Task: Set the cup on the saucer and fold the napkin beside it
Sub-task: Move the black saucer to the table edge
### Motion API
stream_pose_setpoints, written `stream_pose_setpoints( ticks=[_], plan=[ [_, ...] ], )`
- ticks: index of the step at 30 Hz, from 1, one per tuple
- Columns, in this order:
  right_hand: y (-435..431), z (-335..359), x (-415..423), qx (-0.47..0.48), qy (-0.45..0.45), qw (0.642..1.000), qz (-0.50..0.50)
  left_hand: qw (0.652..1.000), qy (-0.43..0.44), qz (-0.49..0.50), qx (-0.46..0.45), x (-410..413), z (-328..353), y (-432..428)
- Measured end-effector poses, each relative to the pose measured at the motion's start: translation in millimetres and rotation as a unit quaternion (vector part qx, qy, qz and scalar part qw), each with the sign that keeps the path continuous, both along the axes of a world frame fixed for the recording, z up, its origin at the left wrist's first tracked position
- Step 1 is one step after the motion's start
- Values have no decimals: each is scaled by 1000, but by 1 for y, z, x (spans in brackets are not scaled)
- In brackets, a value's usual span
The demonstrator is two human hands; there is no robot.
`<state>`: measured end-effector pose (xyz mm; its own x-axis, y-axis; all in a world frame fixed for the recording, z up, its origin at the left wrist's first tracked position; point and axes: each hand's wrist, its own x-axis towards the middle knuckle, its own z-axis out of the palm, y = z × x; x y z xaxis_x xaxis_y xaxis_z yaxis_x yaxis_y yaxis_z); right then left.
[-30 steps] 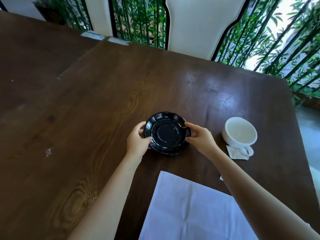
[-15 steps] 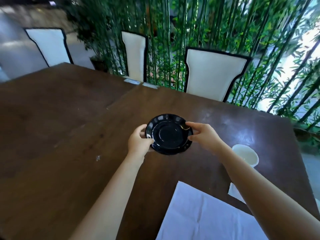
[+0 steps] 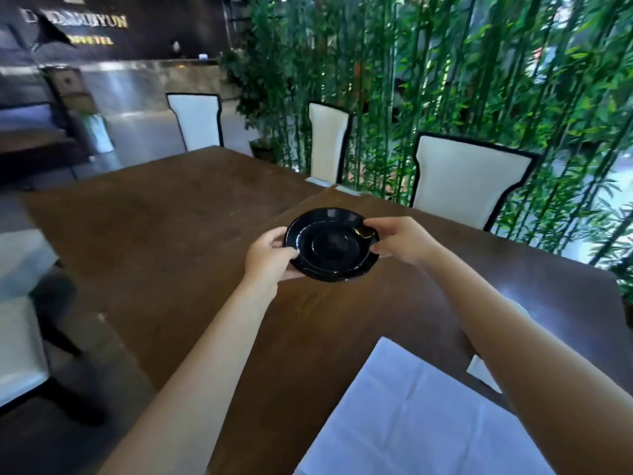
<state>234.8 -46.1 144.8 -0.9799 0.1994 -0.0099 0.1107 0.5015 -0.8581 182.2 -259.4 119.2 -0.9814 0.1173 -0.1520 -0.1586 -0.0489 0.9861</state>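
A glossy black saucer is held above the brown wooden table, tilted slightly. My left hand grips its left rim and my right hand grips its right rim. A white napkin lies unfolded and flat on the table at the near right. The white cup is almost wholly hidden behind my right forearm; only a pale sliver shows. A small white packet peeks out below that forearm.
White chairs with black edging stand along the far side and another at the left. Green bamboo fills the background behind them. A dark counter stands far left.
Both hands have lifted the saucer off the table and carried it up and away from me. The view has tilted upward, and my right arm now hides the cup.
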Motion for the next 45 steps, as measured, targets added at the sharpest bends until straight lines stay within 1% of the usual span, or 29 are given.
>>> stream_pose_setpoints(
  ticks=[5,8,14,20,22,26,30,33,41,45],
  plan=[
    [-40,-16,18,-16,-21,998,58,999,-13,33,8,42,-15,-50],
    [-66,-33,30,-11,-39,996,85,997,-38,66,0,67,-33,-78],
    [-112,-81,48,21,-71,989,131,988,-96,117,-4,107,-76,-122],
    [-141,-137,57,73,-99,979,164,978,-139,156,-8,133,-124,-146],
    [-147,-155,60,74,-107,978,165,974,-152,167,-15,137,-140,-151],
    [-152,-190,63,47,-144,976,156,967,-182,176,-24,140,-172,-153],
    [-151,-218,64,-35,-200,972,123,965,-191,170,-54,137,-195,-149],
    [-149,-231,63,-66,-223,968,99,963,-199,169,-62,134,-207,-147],
    [-146,-245,61,-74,-244,962,95,957,-213,181,-83,136,-225,-141],
    [-144,-247,62,-79,-244,962,88,960,-190,156,-132,136,-226,-142]
  ],
)
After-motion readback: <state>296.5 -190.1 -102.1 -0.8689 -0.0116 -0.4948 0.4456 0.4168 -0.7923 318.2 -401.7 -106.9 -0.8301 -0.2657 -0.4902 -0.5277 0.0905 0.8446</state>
